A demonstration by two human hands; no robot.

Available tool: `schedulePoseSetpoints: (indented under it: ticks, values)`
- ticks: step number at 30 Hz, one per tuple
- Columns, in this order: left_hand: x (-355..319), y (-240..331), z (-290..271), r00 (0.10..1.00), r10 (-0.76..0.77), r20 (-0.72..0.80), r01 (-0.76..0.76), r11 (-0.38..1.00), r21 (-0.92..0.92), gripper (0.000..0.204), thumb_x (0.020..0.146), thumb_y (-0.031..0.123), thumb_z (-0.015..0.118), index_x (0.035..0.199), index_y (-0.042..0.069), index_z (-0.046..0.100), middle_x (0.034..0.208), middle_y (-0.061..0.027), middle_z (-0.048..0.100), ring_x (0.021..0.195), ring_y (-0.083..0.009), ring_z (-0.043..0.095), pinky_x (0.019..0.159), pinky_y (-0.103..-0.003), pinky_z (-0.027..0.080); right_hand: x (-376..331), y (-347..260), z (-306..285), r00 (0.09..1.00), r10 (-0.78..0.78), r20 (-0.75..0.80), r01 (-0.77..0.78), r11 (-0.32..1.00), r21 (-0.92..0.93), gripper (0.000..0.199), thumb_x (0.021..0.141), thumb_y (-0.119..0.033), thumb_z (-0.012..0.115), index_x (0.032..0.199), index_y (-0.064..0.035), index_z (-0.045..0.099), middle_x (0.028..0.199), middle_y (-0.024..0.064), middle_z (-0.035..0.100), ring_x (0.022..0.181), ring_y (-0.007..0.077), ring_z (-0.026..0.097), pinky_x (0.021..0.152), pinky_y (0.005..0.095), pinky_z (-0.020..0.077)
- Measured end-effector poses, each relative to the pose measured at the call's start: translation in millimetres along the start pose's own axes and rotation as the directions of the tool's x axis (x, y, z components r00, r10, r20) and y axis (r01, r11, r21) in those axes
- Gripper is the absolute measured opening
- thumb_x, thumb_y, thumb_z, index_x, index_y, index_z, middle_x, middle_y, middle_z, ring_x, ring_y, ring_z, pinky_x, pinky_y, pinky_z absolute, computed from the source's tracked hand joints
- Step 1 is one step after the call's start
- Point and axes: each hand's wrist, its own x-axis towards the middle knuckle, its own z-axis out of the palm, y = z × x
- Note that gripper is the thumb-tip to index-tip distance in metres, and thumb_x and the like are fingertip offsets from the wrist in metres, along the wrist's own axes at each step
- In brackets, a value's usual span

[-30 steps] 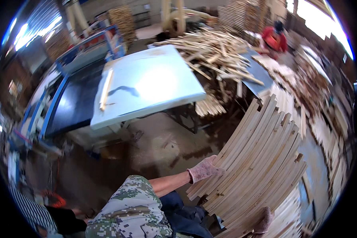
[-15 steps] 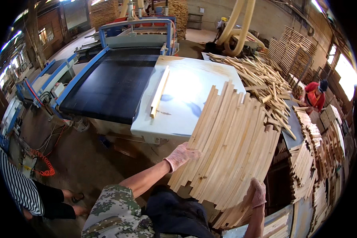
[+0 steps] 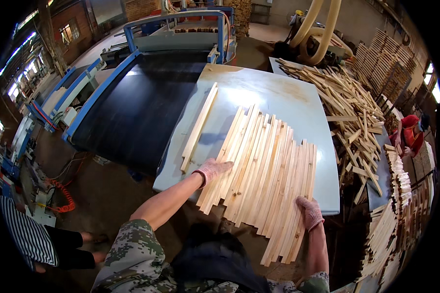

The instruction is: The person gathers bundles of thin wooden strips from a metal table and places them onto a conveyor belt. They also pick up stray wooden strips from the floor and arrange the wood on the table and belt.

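Left hand [image 3: 213,169]: laid flat, open, on the slats [image 3: 261,173] — left edge.
Right hand [image 3: 309,211]: pressed open against their right edge.
Slats: fanned over the table [image 3: 278,95].

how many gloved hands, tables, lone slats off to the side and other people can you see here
gloved hands: 2, left hand and right hand, both on the fanned slats
pale blue table: 1
lone slat lying apart: 1
other people: 2, red shirt and striped clothing
total: 6
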Motion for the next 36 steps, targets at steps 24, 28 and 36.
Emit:
schedulePoseSetpoints:
  ticks: [24,28,36]
  values:
    - [90,11,-182,0.767,0.486,-0.419,-0.230,0.818,0.527,0.081,0.091,0.055,0.068,0.153,0.005,0.051,0.144,-0.0220,0.058,0.135,-0.0405,0.055,0.113,-0.050,0.044,178,-46,209,0.976,-0.071,0.206,0.090,0.992,-0.086,0.067,0.083,-0.007,0.081,0.141,-0.0002,0.048,0.116,0.0098,0.067,0.101,0.0206,0.067,0.091,0.0358,0.0590]
    - [92,-23,-269,0.770,0.412,-0.488,-0.110,0.838,0.535,0.081,0.090,0.059,0.068,0.152,0.009,0.053,0.142,-0.0202,0.058,0.131,-0.0405,0.056,0.111,-0.050,0.045,180,-22,308,0.959,-0.073,0.275,0.089,0.995,-0.045,0.069,0.084,-0.005,0.081,0.144,-0.0030,0.047,0.117,0.0103,0.068,0.101,0.0210,0.069,0.091,0.0368,0.0599]
    - [96,-126,-465,0.754,0.370,-0.543,0.046,0.794,0.606,0.082,0.095,0.061,0.061,0.160,0.014,0.044,0.163,-0.0320,0.036,0.146,-0.0455,0.041,0.122,-0.052,0.030,150,33,550,0.947,-0.033,0.319,0.036,0.999,-0.003,0.065,0.086,-0.001,0.078,0.142,-0.0060,0.045,0.118,0.0103,0.068,0.099,0.0213,0.070,0.088,0.0370,0.0614]
